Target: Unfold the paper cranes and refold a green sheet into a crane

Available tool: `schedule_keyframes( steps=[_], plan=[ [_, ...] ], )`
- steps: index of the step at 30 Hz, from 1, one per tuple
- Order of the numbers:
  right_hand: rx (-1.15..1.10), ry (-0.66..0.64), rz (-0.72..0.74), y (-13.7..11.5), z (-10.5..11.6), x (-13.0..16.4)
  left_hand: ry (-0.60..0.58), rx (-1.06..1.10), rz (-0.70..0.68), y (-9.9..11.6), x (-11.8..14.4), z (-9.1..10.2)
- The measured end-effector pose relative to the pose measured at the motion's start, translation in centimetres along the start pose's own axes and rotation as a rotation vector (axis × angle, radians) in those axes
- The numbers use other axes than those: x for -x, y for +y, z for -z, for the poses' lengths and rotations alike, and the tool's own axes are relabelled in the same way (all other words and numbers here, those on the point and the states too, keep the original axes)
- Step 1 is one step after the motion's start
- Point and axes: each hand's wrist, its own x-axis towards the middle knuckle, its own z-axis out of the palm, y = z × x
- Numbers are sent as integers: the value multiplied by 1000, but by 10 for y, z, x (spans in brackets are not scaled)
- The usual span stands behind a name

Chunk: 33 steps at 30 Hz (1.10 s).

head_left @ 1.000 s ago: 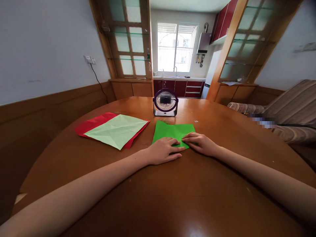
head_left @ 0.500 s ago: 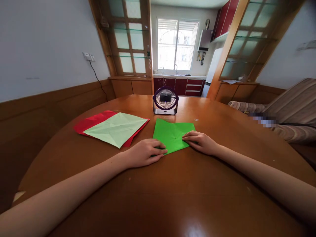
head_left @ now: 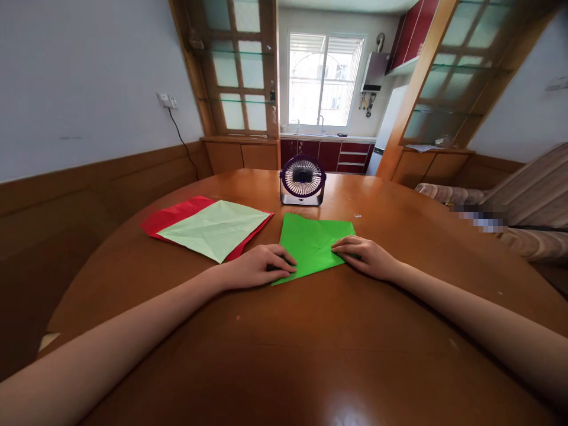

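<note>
A bright green sheet of paper (head_left: pixel 310 239) lies on the table in front of me, lightly creased near its middle. My left hand (head_left: pixel 260 265) rests on its left side, fingers stretched out over the paper and slightly apart. The sheet's lower left corner pokes out below that hand. On the right edge lies my right hand (head_left: pixel 366 255), its fingers extended flat with the tips on the green surface. To the left, a pale green creased sheet (head_left: pixel 217 228) sits on top of red paper (head_left: pixel 177 214), whose edges show at both sides.
A small purple desk fan (head_left: pixel 302 177) stands behind the green paper on the round wooden table (head_left: pixel 310 343). Past the table's right side is a striped sofa (head_left: pixel 532 201). Kitchen cupboards and a window are at the back.
My left hand has slid a little left and up across the green paper, uncovering its lower left corner. My right hand stays in place on the sheet. The view has shifted slightly.
</note>
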Motion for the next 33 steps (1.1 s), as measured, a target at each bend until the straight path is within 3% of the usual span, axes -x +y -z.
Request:
schedule_keyframes(
  steps=[12, 27, 33],
  plan=[
    [-9, 5, -1, -3, 0, -1, -51, 95, 30, -3, 1, 4],
    [8, -2, 13, -2, 0, -1, -256, 169, 66, -8, 4, 24],
    [3, -6, 12, -1, 0, 0, -225, 112, 36, 1, 5, 24]
  ],
)
